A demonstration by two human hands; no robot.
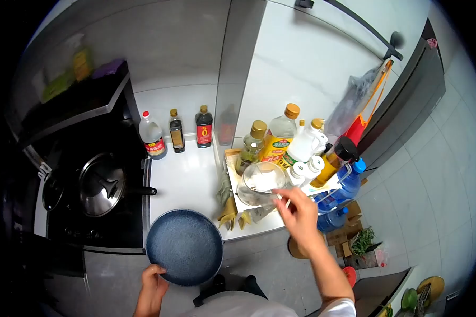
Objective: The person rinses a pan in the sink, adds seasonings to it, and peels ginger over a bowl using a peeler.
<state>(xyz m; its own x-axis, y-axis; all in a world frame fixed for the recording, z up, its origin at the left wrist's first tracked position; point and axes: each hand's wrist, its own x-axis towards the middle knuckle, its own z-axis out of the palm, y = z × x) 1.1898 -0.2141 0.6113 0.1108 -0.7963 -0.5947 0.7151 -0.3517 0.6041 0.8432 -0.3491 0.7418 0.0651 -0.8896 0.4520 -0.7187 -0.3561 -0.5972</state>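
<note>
- Blue pan (185, 247) at 7 o'clock in view, inside facing up, overlapping front edge of white counter (180, 182); can't tell if it touches
- Left hand (154, 277) clamped on pan at its 7 to 8 o'clock side, thumb over the rim
- Right hand (299, 211) at 4 o'clock in view, thumb and forefinger close together at the near rim of clear container (246, 191); can't tell if they pinch something there
- Hands well apart from each other
- Clear container in the condiment group, small bits of detail inside unclear
- Around container: green-tinted bottle (252, 149) near 11 to 12 o'clock, yellow-label oil bottle (282, 134) at 1, white shakers (297, 171) at 2 to 3, black-capped bottle (333, 161) further out at 2 to 3, cloths (227, 211) at 8
- Three sauce bottles upright on counter at 10 o'clock in view, red-capped one (152, 137) leftmost
- Stove at 9 o'clock: glass-lidded pot (101, 185), handle pointing to 3 o'clock
- Blue water jugs (349, 185) at 3 to 4 o'clock, past the condiments
</note>
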